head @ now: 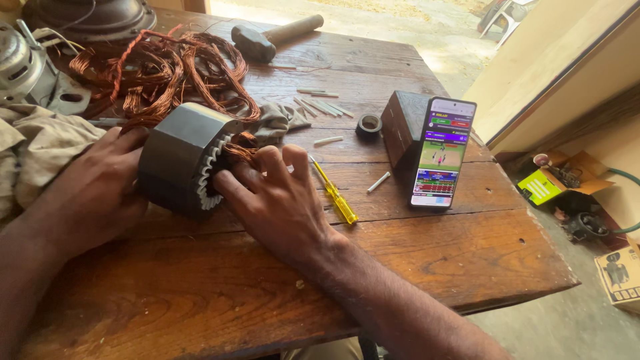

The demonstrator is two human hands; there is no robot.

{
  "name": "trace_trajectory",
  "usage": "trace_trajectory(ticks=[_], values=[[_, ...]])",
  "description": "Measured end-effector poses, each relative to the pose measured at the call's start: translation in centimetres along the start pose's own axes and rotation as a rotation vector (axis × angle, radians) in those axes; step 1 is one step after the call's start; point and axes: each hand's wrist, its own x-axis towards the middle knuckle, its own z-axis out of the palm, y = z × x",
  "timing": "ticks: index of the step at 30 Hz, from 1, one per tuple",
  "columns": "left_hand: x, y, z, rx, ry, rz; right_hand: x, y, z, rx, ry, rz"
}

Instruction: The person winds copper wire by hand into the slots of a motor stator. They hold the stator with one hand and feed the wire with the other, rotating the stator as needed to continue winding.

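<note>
- You're bracing the grey stator core [179,155] on its side near the left of the wooden table [400,267], slotted face pointing right.
- Your left hand [93,190] is lying flat and open against the core's outer shell, steadying rather than gripping it.
- Your right hand [277,200] is pressing against the toothed face, fingers curled in at the slots where copper wire [240,148] is poking out. I can't tell whether you're actually pinching a strand, since the fingertips are hidden.
- Looks to me like you're partway into stripping the old winding (a big tangle of pulled copper wire [167,70] is already sitting behind the core). The next pull probably calls for a firm pinch on one loop while the left hand stops the core rolling.
- Counting things: one core, one yellow screwdriver [335,195] just beside your right hand, one hammer [273,37] at the far edge, one roll of black tape [368,126], one phone [441,153] propped on a dark block, and roughly eight or so small white sticks [323,105] scattered mid-table.
</note>
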Motion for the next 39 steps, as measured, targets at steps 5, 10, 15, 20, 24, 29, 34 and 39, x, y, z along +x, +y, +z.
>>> trace_trajectory(ticks=[5, 10, 15, 20, 24, 29, 34, 39], values=[[0.0, 0.1, -0.4, 0.256, -0.151, -0.030, 0.3, -0.2, 0.0, -0.009, -0.010, 0.008], [-0.2, 1.4, -1.5, 0.556, -0.148, -0.103, 0.5, -0.2, -0.5, 0.052, -0.008, 0.018], [-0.2, 2.3, -1.3, 0.156, 0.182, -0.051, 0.5, 0.0, -0.8, 0.065, -0.013, 0.013], [-0.4, 2.2, -0.7, 0.009, 0.353, 0.056, 0.5, 0.3, -0.5, 0.059, -0.036, 0.003], [-0.4, 2.5, -0.4, -0.026, 0.314, -0.011, 0.0, 0.2, -0.5, 0.087, -0.034, 0.019], [-0.2, 2.9, -0.4, -0.029, 0.238, -0.108, -0.1, 0.6, -0.2, 0.087, -0.025, 0.013], [-0.3, 3.0, -0.4, 0.152, 0.293, 0.063, -0.4, 0.5, -0.2, 0.067, -0.048, 0.015], [-0.2, 3.1, -0.3, 0.156, 0.238, -0.040, -0.3, 0.6, -0.3, 0.065, -0.027, -0.036]])
